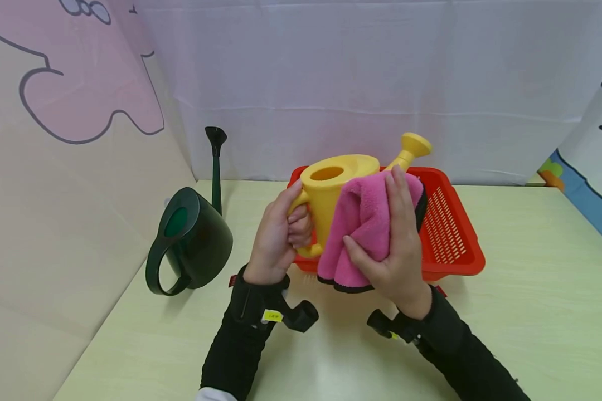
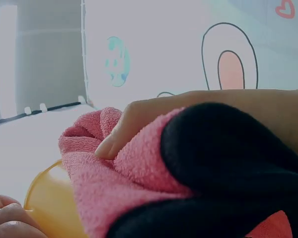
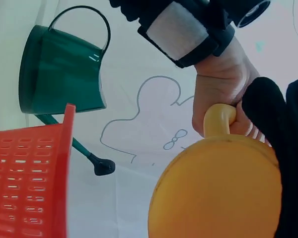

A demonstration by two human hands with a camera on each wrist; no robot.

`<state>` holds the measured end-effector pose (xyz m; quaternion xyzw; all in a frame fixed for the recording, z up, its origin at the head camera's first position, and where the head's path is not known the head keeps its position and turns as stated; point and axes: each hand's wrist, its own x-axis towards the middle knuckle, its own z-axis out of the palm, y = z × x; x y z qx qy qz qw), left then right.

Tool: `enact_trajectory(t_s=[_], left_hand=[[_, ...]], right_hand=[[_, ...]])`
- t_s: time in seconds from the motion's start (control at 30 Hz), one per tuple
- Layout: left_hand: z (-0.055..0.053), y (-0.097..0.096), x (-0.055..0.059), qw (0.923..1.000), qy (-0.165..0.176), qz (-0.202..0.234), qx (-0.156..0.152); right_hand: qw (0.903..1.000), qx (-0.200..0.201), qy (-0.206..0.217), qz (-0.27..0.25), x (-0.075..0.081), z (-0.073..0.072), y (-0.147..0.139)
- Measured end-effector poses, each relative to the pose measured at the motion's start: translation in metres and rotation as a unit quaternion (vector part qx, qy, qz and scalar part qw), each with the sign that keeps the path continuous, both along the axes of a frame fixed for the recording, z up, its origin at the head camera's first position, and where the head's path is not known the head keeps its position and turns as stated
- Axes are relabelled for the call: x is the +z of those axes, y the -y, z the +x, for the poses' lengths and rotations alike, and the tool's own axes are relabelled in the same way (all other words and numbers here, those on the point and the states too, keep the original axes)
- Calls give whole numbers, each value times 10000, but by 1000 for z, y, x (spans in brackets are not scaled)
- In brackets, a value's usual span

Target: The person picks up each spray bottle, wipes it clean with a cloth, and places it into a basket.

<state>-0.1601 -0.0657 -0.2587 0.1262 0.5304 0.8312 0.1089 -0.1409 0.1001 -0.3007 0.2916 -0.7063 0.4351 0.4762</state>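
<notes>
A yellow watering can [image 1: 323, 192] is held up in front of the red basket, its spout pointing right. My left hand [image 1: 282, 236] grips the can's handle, fingers curled round it. Against the can's right side my right hand [image 1: 398, 253] holds a pink cloth [image 1: 363, 217] with black edging, its thumb and fingers spread over the folds. In the left wrist view the thumb presses into the pink cloth [image 2: 139, 168], and its black underside shows. The right wrist view shows the yellow can's base [image 3: 218, 188] from below, with the left hand [image 3: 223, 94] on the handle.
A red perforated basket [image 1: 451, 223] stands on the table [image 1: 532, 312] behind the hands. To the left is a dark green watering can [image 1: 200, 245], upright with its long spout toward the back wall. Printed curtains [image 1: 301, 83] enclose the table at the back and sides.
</notes>
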Motion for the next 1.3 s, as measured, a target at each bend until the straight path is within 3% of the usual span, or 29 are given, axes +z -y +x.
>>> enact_trajectory(t_s=[0.17, 0.47, 0.6, 0.73, 0.87, 1.03, 1.3], left_hand=[[-1, -1, 0, 10000, -18, -41, 52], [1, -4, 0, 10000, 68, -34, 57], [1, -5, -1, 9999, 87, 28, 41], [1, -6, -1, 9997, 160, 67, 155], [1, -7, -1, 9992, 226, -30, 317], [1, -8, -2, 9994, 184, 38, 277], [3, -7, 0, 9998, 137, 98, 67]], right_hand=[[9998, -121, -134, 3, -1, -2, 1], [9907, -1035, -557, 685, -3, 1, 4], [9777, -1504, -914, 1142, -6, 4, 10], [9572, -1926, -1264, 1751, -12, 7, 15], [9435, -2128, -1437, 2094, -15, 8, 18], [9468, -2133, -1385, 1972, -11, 10, 17], [9778, -1468, -716, 1314, -7, 11, 11]])
